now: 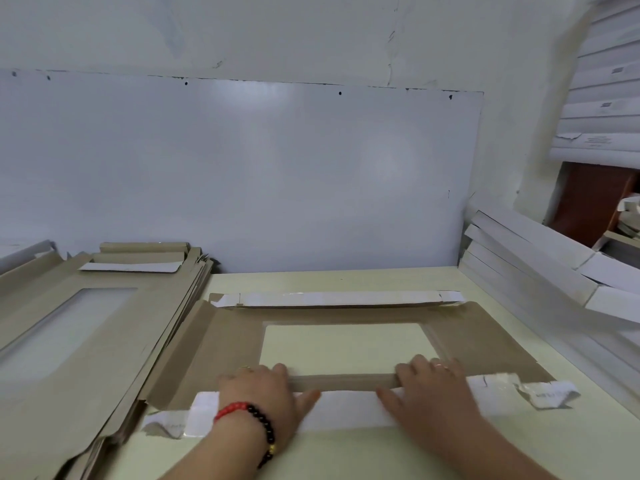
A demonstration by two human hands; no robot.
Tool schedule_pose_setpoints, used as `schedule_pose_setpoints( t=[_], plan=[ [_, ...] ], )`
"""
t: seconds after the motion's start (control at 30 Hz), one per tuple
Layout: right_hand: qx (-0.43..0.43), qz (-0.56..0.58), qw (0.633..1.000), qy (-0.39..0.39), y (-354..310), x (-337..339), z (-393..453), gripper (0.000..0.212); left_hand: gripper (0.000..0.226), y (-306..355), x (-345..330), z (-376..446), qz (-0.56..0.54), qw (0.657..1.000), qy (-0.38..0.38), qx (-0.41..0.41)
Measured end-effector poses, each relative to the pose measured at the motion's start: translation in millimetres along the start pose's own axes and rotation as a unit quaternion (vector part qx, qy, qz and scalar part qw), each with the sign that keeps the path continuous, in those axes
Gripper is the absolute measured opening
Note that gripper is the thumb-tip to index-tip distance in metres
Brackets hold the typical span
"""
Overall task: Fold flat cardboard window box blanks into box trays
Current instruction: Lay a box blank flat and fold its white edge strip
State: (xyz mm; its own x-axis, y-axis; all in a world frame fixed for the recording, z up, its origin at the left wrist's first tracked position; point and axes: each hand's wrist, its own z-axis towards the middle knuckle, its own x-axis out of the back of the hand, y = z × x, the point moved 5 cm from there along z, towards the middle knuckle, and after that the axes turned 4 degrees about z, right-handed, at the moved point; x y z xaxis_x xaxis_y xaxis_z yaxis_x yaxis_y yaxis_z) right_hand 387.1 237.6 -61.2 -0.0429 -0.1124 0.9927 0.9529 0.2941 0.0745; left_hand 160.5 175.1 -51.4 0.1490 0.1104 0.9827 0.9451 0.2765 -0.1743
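Note:
A brown cardboard window box blank [485, 344] lies on the pale table [346, 455] in front of me, with a rectangular window cut in its middle. Its far flap [339, 298] is folded over, white side up. The near flap [346, 407] is also folded up, white side towards me. My left hand [263, 393] grips that near flap at its left part, fingers curled over the fold. My right hand [429, 386] grips it to the right in the same way.
A thick stack of flat brown blanks [86, 334] lies at the left. White folded trays [540, 265] are piled at the right edge. A white panel on the wall [242, 174] closes the back of the table.

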Motion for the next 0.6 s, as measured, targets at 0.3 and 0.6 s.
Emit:
schedule_pose_setpoints(
  t=[0.3,0.6],
  plan=[
    [0.124,0.068,0.990,-0.027,-54.2,-25.0,11.1,0.059,0.067,43.3,-34.4,13.8,-0.075,0.996,0.012,-0.044],
    [0.009,0.051,0.995,-0.089,83.1,-38.6,12.0,0.059,0.068,-55.0,-57.9,21.9,-0.047,0.999,0.013,0.016]
  ],
)
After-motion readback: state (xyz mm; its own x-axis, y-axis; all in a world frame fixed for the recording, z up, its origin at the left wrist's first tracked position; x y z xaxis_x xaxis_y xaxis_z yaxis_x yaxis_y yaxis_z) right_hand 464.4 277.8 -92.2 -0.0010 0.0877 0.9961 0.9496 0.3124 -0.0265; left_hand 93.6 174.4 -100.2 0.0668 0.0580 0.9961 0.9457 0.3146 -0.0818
